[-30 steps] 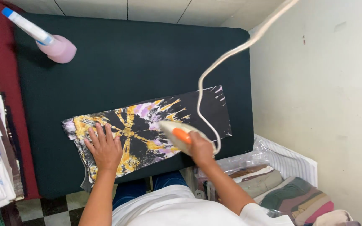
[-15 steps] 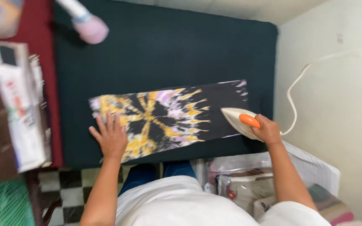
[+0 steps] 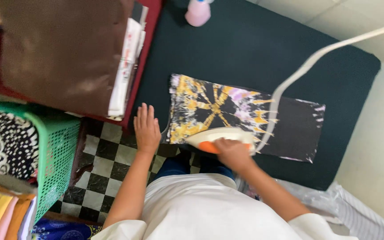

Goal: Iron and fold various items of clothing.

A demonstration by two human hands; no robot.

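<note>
R hand (image 3: pixel 231 152) wrapped round orange handle of white iron (image 3: pixel 221 137), gripping it on near edge of folded cloth (image 3: pixel 241 116). Cloth: black w/ yellow, white & purple tie-dye burst, lying flat on dark padded table (image 3: pixel 263 49). L hand (image 3: pixel 146 129) flat, fingers spread, holding nothing, at table edge just left of cloth. White cord (image 3: pixel 316 58) runs up-right.

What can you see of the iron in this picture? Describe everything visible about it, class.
The iron has a cream-white, smooth body that looks like plastic, with an orange handle part. It lies soleplate down on the near edge of the tie-dye cloth, tip pointing to the picture's left. The right hand grips its handle. A pale cord rises from its rear up and away to the right.
</note>
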